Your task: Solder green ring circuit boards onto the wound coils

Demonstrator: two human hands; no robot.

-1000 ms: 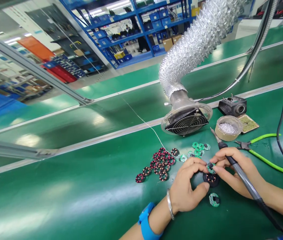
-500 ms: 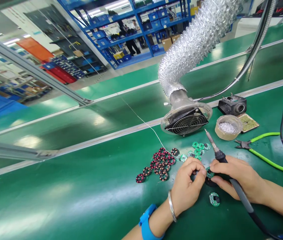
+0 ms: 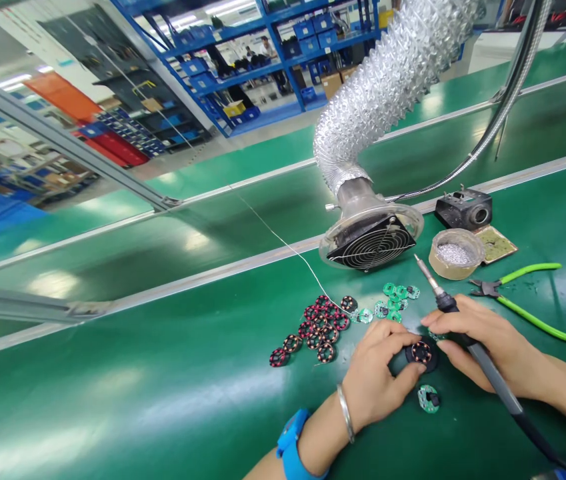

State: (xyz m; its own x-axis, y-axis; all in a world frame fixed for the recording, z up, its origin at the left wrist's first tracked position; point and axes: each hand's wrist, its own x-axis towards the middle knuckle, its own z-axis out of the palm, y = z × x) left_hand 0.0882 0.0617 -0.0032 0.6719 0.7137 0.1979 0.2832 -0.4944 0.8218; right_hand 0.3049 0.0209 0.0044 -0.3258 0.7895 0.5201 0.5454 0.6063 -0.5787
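My left hand (image 3: 380,367) has its thumb and forefinger closed round a small copper-wound coil ring (image 3: 421,352), which sits on a round black base (image 3: 429,363). In my right hand (image 3: 493,343) a soldering iron (image 3: 483,363) lies across the palm, its tip pointing up and away to the left. The same hand's thumb and forefinger pinch a small green circuit board (image 3: 435,337), mostly hidden by the fingers, just right of the coil ring. Another round circuit board (image 3: 429,399) with a black part lies flat below the base.
Left of my hands lie several coil rings (image 3: 320,327), with several green boards (image 3: 395,303) beyond. A thin solder wire (image 3: 303,257) trails in. Behind are a fume extractor (image 3: 375,243), a solder-filled tub (image 3: 455,253), a sponge tray (image 3: 497,243), an iron stand (image 3: 464,209) and green-handled cutters (image 3: 533,300).
My right hand has drawn the board slightly right and up, off the coil ring, which now shows. My left thumb and forefinger have spread round the ring. The view has shifted slightly.
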